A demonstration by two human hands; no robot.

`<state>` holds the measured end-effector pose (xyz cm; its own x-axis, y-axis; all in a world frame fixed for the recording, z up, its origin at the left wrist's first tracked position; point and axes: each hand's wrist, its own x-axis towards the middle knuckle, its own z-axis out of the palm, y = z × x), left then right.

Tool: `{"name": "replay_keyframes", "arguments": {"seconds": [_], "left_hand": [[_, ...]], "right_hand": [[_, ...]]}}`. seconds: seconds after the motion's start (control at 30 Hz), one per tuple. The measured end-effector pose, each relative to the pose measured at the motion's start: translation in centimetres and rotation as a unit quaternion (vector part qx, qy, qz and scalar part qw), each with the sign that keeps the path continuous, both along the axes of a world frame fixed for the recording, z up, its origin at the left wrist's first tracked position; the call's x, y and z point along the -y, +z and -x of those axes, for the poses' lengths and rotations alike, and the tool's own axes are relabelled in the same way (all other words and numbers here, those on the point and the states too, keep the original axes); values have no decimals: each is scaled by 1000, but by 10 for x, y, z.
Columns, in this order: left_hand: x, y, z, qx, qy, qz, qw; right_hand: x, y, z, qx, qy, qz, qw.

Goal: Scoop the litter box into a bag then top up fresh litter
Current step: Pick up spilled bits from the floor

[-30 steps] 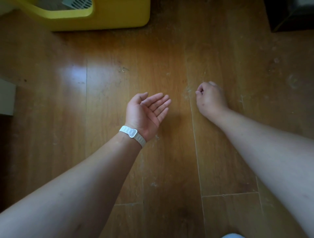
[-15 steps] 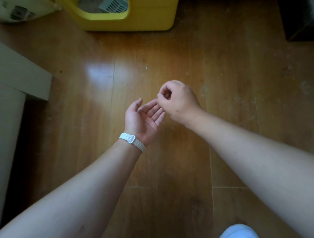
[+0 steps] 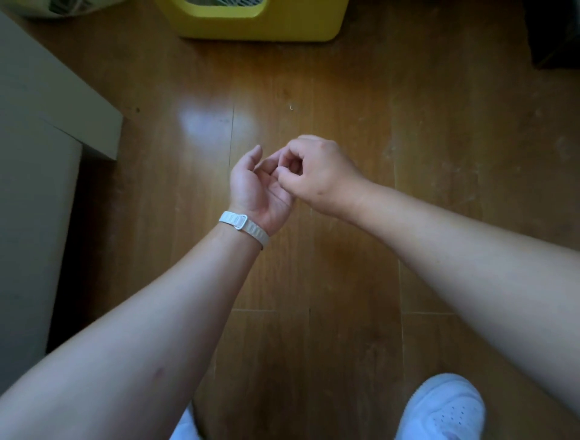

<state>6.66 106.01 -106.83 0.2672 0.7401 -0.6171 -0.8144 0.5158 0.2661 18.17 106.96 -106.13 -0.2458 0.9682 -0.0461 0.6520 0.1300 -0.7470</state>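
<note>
The yellow litter box (image 3: 260, 29) stands on the wooden floor at the top of the head view, cut off by the frame edge. A pale slotted part (image 3: 226, 2) shows inside its opening. My left hand (image 3: 254, 188) is held palm up over the floor, fingers loosely cupped, with a white band on the wrist. My right hand (image 3: 320, 172) hovers over that palm with its fingers curled and thumb and fingertips pinched together, touching the left fingers. Whether anything is pinched is too small to tell.
A pale cabinet or shelf corner (image 3: 47, 103) juts in on the left. A whitish bag (image 3: 62, 8) lies at the top left and a dark object (image 3: 555, 31) at the top right. A small speck (image 3: 292, 107) lies on the floor. My white shoe (image 3: 445, 408) is at the bottom.
My right hand rose from the floor on the right and came leftward over my left palm, fingers still pinched. The left fingers curled up a little. The view shifted left and back.
</note>
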Motion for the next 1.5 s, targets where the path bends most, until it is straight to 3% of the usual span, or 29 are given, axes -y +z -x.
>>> {"name": "replay_keyframes", "arguments": {"seconds": [0.53,0.77,0.9,1.3,1.5], "left_hand": [[2,8,-29,-11,-58,3,998],[2,-2,-63,-53,-100,18,993],[3,-5,-88,-60,-120,22,991],[39,-33,-189,-73,-286,55,954],[55,-45,-233,-66,-314,72,944]], "right_hand": [[15,29,-40,33,-65,-16,997],[50,14,-90,112,-90,-8,990],[74,-1,-117,162,-118,42,979],[160,-41,-194,197,-289,134,927],[184,-56,-243,241,-307,150,908]]}}
